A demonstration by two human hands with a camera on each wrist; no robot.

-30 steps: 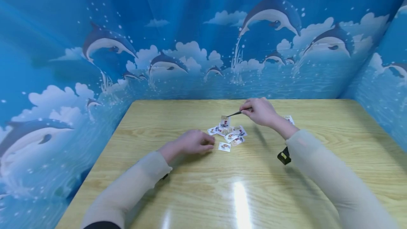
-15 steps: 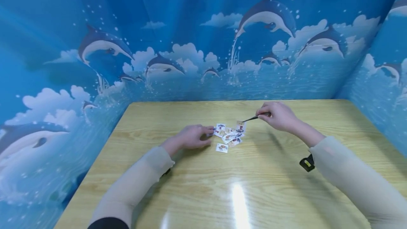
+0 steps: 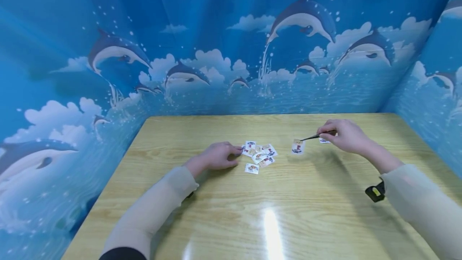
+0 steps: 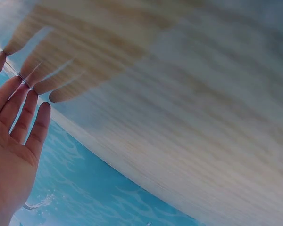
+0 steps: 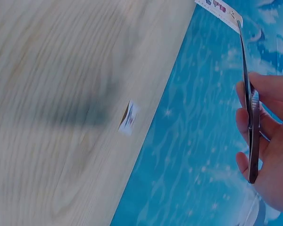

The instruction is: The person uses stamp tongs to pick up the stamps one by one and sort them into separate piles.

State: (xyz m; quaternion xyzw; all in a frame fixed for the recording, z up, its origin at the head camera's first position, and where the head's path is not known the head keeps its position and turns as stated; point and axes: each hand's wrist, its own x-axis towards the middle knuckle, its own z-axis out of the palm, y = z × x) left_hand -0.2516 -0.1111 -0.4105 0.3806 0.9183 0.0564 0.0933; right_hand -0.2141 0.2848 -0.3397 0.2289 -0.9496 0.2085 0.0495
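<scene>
My right hand point(image 3: 346, 135) pinches a pair of dark metal tweezers point(image 5: 253, 134) between thumb and fingers. At the tweezers' tips hangs a postage stamp point(image 3: 297, 149), its perforated edge point(image 5: 221, 13) showing in the right wrist view. My left hand point(image 3: 219, 156) rests on the table, fingers fairly straight, fingertips at the left side of a loose pile of several stamps point(image 3: 268, 150). In the left wrist view the fingers point(image 4: 26, 115) touch the glossy tabletop, which mirrors them. A single stamp point(image 3: 252, 168) lies just in front of the pile.
Partly behind my right hand lies another stamp point(image 3: 323, 141), which looks slightly bent up in the right wrist view. The wood-grain table point(image 3: 216, 220) ends at a blue dolphin-print curtain point(image 3: 216, 71) at the back and sides.
My right hand has carried the stamp in the tweezers from the pile to the right, away from the others. My left hand moved slightly to the pile's left edge and stayed there.
</scene>
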